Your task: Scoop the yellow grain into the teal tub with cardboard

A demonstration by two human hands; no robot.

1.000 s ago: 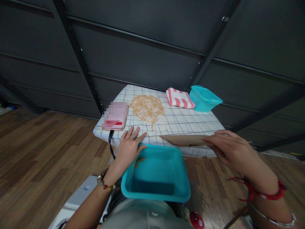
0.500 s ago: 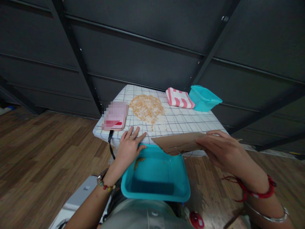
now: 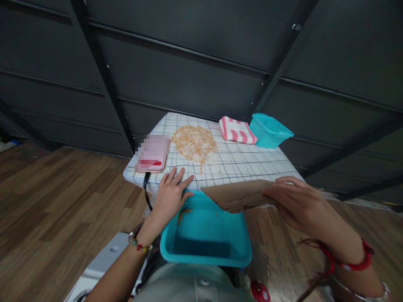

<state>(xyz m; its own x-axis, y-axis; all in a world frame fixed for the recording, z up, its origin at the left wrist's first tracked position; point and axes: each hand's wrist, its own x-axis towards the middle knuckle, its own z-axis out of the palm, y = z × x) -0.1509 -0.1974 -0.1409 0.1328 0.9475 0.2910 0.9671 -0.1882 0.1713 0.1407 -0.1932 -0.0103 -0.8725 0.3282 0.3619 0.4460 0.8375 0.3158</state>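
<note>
My right hand (image 3: 297, 203) grips the right end of a brown cardboard piece (image 3: 237, 195), whose ragged lower edge hangs over the far right side of a teal basin (image 3: 208, 247). Spread fingers of my left hand (image 3: 173, 191) lie on the table's near edge, with the thumb by the basin's far left rim. Inside the basin, a few yellowish beans (image 3: 183, 215) lie near the left wall. On the checked cloth (image 3: 252, 163) beyond my hands spreads a pile of yellow beans mixed with whitish grains (image 3: 195, 142), trailing off toward me.
A pink phone-like device (image 3: 153, 153), partly pixelated, lies at the table's left with a black cable (image 3: 146, 191) hanging down. A folded pink-and-white striped towel (image 3: 237, 131) and a smaller teal container (image 3: 270, 131) stand at the back right, before a dark panelled wall (image 3: 189, 75).
My right hand has shifted slightly toward me and to the right, lowering the cardboard with it. The left hand, the beans and the basin stay as they were.
</note>
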